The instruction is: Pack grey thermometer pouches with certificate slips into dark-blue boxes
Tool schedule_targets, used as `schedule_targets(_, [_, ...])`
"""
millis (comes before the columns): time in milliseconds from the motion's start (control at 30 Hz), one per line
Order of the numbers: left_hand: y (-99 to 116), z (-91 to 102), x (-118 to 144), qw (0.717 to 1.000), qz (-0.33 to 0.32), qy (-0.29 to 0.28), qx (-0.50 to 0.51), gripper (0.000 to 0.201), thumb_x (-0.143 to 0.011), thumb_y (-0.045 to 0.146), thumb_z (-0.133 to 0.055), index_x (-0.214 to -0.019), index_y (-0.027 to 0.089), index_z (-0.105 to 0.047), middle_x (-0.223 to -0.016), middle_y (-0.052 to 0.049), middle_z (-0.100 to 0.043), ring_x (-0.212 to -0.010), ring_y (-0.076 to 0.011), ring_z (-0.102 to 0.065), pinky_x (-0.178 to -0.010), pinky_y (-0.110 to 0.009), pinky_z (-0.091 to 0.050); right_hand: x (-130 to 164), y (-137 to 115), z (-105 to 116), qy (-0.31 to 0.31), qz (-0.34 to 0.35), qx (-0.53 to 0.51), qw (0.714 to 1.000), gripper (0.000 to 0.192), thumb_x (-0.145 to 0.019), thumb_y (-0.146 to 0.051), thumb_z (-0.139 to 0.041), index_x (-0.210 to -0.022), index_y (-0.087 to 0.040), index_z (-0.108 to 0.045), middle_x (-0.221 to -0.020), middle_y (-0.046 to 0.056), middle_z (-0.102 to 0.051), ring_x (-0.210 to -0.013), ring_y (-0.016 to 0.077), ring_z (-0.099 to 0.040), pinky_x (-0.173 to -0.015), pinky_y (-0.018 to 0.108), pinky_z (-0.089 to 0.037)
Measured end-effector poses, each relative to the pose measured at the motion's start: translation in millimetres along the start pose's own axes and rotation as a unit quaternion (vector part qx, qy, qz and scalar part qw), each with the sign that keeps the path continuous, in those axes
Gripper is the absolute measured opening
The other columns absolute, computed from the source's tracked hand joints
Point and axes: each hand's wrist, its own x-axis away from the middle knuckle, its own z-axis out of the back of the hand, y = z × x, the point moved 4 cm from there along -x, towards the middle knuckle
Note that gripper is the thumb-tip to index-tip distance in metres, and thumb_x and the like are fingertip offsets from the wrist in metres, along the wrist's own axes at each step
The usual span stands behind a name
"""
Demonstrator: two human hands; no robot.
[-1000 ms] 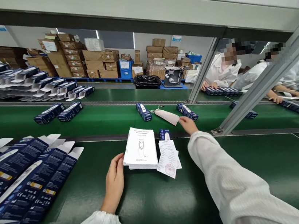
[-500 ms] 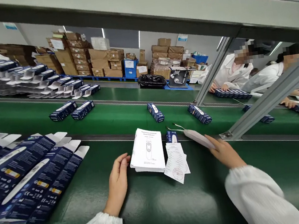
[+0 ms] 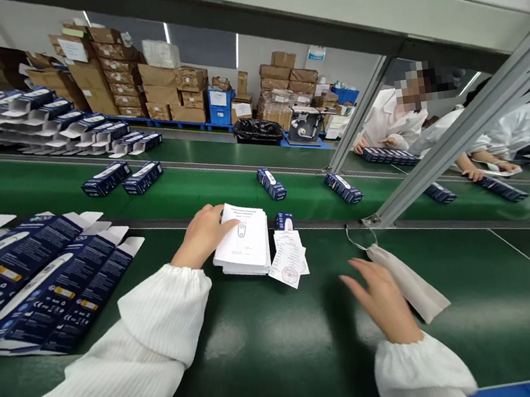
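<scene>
Two hands: left hand (image 3: 200, 235) on booklets (image 3: 243, 244), print unreadable.

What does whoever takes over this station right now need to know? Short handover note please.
Left hand: open, fingers on the top of the white manual stack.
Right hand: open, against the grey drawstring pouch lying on the green bench; grip unclear.
Stamped slips lie right of the manuals, a small blue box behind them.
Flat open cartons are fanned at the left.
Done: pouch is at the bench.
Left: nothing packed yet.
</scene>
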Motion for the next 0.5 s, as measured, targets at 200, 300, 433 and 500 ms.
schedule_targets(200, [6,4.3,4,0.996,0.003,0.057,0.064,0.028,-0.072,0.038,-0.052,-0.095,0.021,-0.059,-0.081,-0.004,-0.057,-0.077,-0.0217,-0.055,-0.072,-0.034,-0.041,-32,-108,-22,-0.069,0.124,-0.12,0.983,0.034,-0.076,-0.028,-0.067,-0.106,-0.018,-0.055,-0.111,0.009,-0.053,-0.108,0.0251,-0.044,-0.091,0.041,-0.042])
schedule_targets(300, [7,15.1,14,0.984,0.023,0.088,0.155,0.03,-0.08,0.038,-0.041,-0.101,0.019,-0.052,-0.096,-0.006,-0.06,-0.084,-0.0196,-0.058,-0.07,-0.031,-0.045,-38,-116,-31,-0.075,0.122,-0.109,0.984,0.025,-0.073,-0.019,-0.069,-0.095,-0.017,-0.058,-0.11,0.009,-0.054,-0.105,0.0244,-0.046,-0.089,0.039,-0.043])
schedule_targets(433, [3,29.8,46,0.874,0.128,0.056,0.466,0.032,-0.079,0.033,-0.046,-0.109,0.022,-0.049,-0.109,-0.007,-0.059,-0.087,-0.0212,-0.061,-0.067,-0.032,-0.051,-43,-111,-34,-0.091,0.109,-0.117,0.983,0.006,-0.08,-0.015,-0.06,-0.084,-0.019,-0.059,-0.105,0.006,-0.057,-0.101,0.0219,-0.05,-0.085,0.035,-0.045])
schedule_targets(500, [3,34.3,70,0.817,0.202,0.019,0.54,0.036,-0.077,0.033,-0.051,-0.112,0.024,-0.05,-0.106,-0.007,-0.062,-0.083,-0.0226,-0.063,-0.064,-0.034,-0.052,-45,-110,-34,-0.097,0.105,-0.116,0.983,0.01,-0.085,-0.014,-0.051,-0.083,-0.018,-0.059,-0.099,0.006,-0.059,-0.096,0.0201,-0.054,-0.081,0.031,-0.045])
